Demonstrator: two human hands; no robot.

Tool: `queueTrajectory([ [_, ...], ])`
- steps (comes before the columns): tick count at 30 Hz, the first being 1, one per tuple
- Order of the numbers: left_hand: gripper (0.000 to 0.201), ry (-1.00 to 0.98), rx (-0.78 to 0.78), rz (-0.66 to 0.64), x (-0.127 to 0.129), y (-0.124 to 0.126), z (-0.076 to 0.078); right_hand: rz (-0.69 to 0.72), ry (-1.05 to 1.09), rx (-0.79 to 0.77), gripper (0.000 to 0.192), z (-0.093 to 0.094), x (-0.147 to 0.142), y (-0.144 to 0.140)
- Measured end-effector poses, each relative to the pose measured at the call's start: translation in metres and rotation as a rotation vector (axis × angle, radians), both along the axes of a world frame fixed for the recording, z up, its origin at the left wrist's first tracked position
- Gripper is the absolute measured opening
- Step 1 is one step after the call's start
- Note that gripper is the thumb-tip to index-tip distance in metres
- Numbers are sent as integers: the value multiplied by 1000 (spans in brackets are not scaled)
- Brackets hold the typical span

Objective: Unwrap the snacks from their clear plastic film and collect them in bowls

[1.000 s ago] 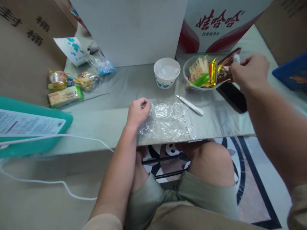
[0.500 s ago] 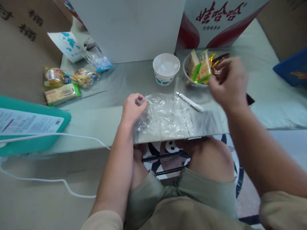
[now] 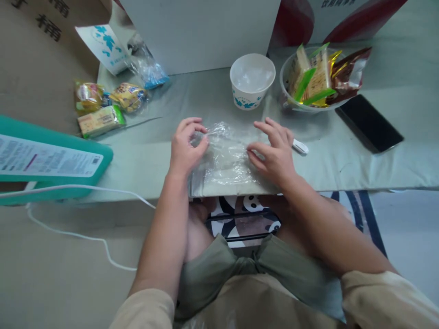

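Note:
A clear plastic bag (image 3: 228, 160) lies crumpled at the front edge of the cloth-covered surface. My left hand (image 3: 187, 146) pinches its upper left part between thumb and fingers. Over the bag's right side is my right hand (image 3: 274, 148), fingers apart and curved, with nothing visible in them. A white pen-like tool (image 3: 300, 147) sticks out from behind that hand. Beyond the bag stands a paper cup (image 3: 252, 82) with blue leaf print. To its right, a clear plastic bowl (image 3: 286, 98) holds green-edged cracker packs (image 3: 317, 77) and a brown foil packet (image 3: 350, 75).
A black phone (image 3: 372, 123) lies at the right. Wrapped snacks (image 3: 103, 121) and a leaf-printed paper piece (image 3: 103, 48) are at the left. A green container (image 3: 106, 157) with a white cable (image 3: 103, 186) stands near the left edge. Large cartons (image 3: 202, 32) block the back.
My right hand has left the snack bowl and come down to the bag's right side, uncovering the phone. The brown packet stays in the bowl. My left hand still pinches the bag.

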State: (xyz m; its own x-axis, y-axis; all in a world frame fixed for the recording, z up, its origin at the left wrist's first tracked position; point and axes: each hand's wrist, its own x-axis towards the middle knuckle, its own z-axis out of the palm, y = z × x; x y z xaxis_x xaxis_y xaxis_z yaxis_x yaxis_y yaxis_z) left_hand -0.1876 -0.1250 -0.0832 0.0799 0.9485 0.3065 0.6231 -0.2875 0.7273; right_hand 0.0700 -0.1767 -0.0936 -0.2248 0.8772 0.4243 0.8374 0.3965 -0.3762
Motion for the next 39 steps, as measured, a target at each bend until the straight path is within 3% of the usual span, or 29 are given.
queueTrajectory([
  [4,18,72,205,283,-6,-5,1,-17,78,71,15,2,-4,3],
  [6,19,97,267,350,-1,-19,6,-20,129,94,12,3,-2,3],
  [7,16,124,271,312,4,-28,9,-11,153,98,11,4,-1,3],
  [9,9,209,229,97,18,-48,13,35,196,95,10,6,2,2],
  [12,24,380,44,-151,34,-65,11,193,234,62,9,9,6,0],
  [16,49,432,-144,-124,34,-56,-5,420,174,-32,8,10,10,-4],
  [20,43,188,-181,-50,23,-38,-16,462,55,-139,11,7,12,-6],
  [23,13,-209,-155,136,15,-29,-12,409,-31,-236,14,6,11,-4],
  [24,15,-366,-163,205,12,-27,-9,393,-52,-260,16,6,11,-4],
  [25,30,-517,-194,257,9,-26,-4,380,-68,-279,18,6,10,-3],
  [28,62,-788,-357,272,4,-22,9,359,-95,-315,22,7,6,-4],
  [34,31,-746,-334,242,14,-15,16,366,-83,-325,24,6,4,-7],
  [39,35,-779,-258,495,-1,-22,16,368,79,-335,17,6,8,-5],
])
